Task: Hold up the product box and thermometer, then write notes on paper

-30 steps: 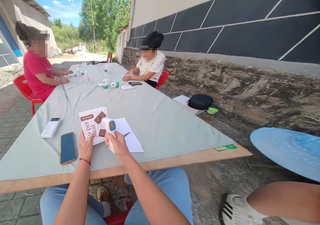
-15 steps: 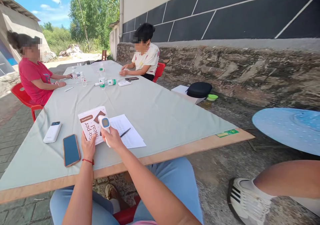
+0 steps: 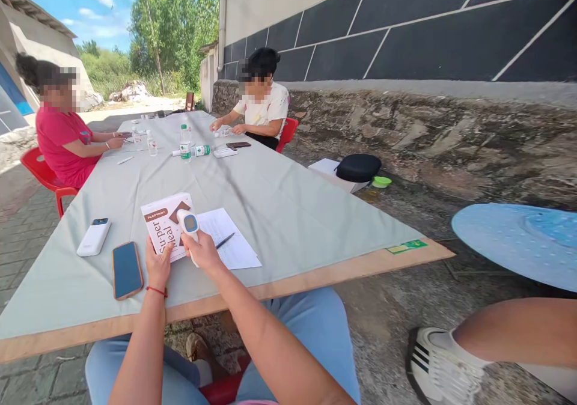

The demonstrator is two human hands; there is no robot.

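My left hand [image 3: 158, 263] grips the lower edge of a white and brown box [image 3: 157, 219] printed "Su-per Meal", which is tilted up above the table. In my right hand [image 3: 204, 251] is a white infrared thermometer [image 3: 189, 225], fingers wrapped round its handle. Its small screen faces me, and its head lies in front of the box's right side. Beneath and to the right of the thermometer lie sheets of paper [image 3: 237, 252] with a black pen [image 3: 225, 240] on them. A phone [image 3: 127, 270] in an orange case rests left of my left hand, near a white power bank [image 3: 94, 237].
A pale cloth covers the long table [image 3: 288, 213]. Farther along it stand a green-labelled water bottle [image 3: 185, 145], another lying down, and small clear bottles [image 3: 152, 144]. One person [image 3: 67, 134] sits at left, another [image 3: 265, 107] at far right. A blue round table [image 3: 518, 243] is at right.
My hands, the box and the thermometer stay almost still. The person at far right has spread their hands apart over the table; the person at left has raised theirs slightly. The view shifts a little.
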